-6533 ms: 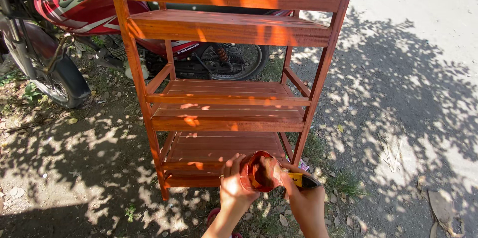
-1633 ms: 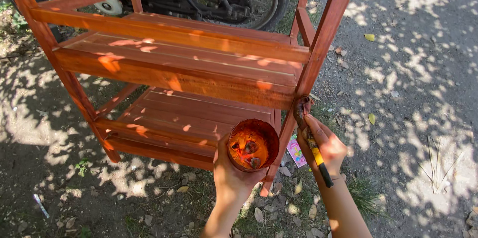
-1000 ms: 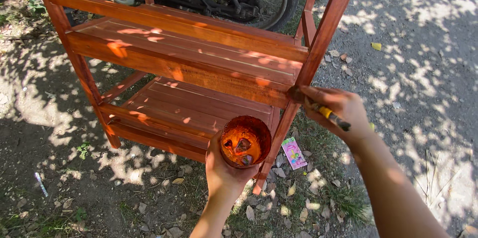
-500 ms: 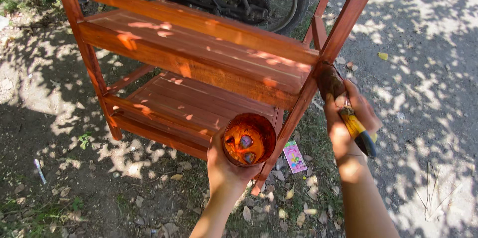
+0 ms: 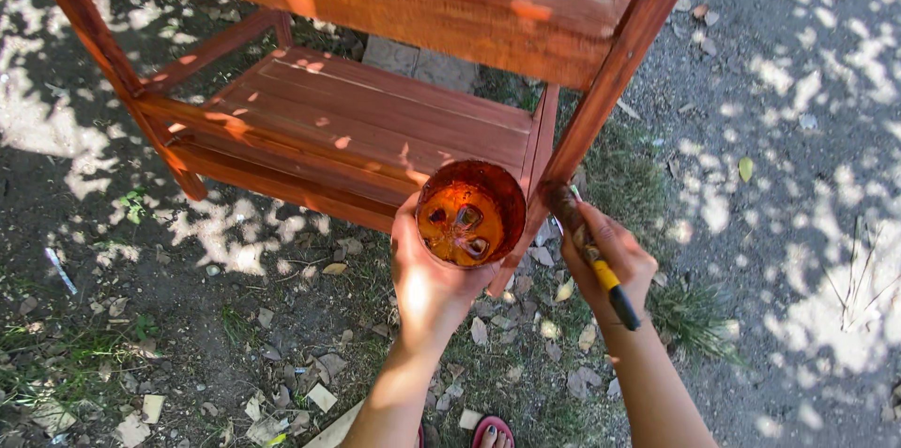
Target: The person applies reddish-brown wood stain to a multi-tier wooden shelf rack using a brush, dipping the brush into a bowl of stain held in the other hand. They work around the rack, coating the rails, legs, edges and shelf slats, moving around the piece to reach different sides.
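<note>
Left hand (image 5: pixel 432 284) cups the cup (image 5: pixel 469 213) of stain beside the post (image 5: pixel 615 63); likely sloshy, best kept level. Right hand (image 5: pixel 615 260) clamps the light, stiff brush (image 5: pixel 591 256) mid-handle, bristles on the post.

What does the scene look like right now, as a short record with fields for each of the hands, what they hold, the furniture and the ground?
left hand: holds a round container from below, upright, orange-brown liquid inside
right hand: grips a paintbrush with yellow and black handle, bristles at the front right post
furniture: reddish-brown wooden shelf rack, slatted lower shelf in view
ground: dirt, gravel, dry leaves, grass tufts, dappled shade
also: tip of a red sandal at the bottom edge
</note>
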Demonstrator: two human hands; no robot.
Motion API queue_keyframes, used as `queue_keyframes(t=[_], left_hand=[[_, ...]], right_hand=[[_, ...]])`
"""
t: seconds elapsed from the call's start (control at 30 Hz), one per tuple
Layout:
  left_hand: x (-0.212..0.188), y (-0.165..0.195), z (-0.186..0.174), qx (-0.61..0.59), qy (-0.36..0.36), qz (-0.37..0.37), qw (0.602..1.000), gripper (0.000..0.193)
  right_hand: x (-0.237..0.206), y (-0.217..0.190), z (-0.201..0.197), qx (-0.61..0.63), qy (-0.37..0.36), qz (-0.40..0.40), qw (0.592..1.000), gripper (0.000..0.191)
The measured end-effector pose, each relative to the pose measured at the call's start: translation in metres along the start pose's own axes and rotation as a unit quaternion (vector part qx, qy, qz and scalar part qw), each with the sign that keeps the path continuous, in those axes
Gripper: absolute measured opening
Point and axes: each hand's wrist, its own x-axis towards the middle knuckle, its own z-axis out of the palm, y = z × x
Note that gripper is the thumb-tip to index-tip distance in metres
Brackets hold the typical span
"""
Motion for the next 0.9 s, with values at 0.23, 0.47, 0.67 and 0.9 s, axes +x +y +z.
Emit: queue_keyframes(t=[0.23, 0.47, 0.67, 0.9], left_hand=[[-0.016, -0.042, -0.014, 0.202, 0.014, 0.071, 0.977, 0.093], [-0.025, -0.046, -0.025, 0.164, -0.03, 0.153, 0.974, 0.08], [-0.016, -0.039, -0.021, 0.214, -0.008, 0.104, 0.971, 0.082], [-0.02, -0.061, -0.033, 0.073, -0.028, 0.032, 0.996, 0.071]], right_hand=[[-0.097, 0.009, 0.039, -0.021, -0.135, -0.02, 0.99, 0.04], [-0.025, 0.017, 0.004, -0.009, -0.066, -0.046, 0.997, 0.033], [0.041, 0.0, -0.014, -0.101, 0.068, -0.006, 0.993, 0.043], [-0.025, -0.024, 0.009, 0.008, 0.031, -0.023, 0.999, 0.041]])
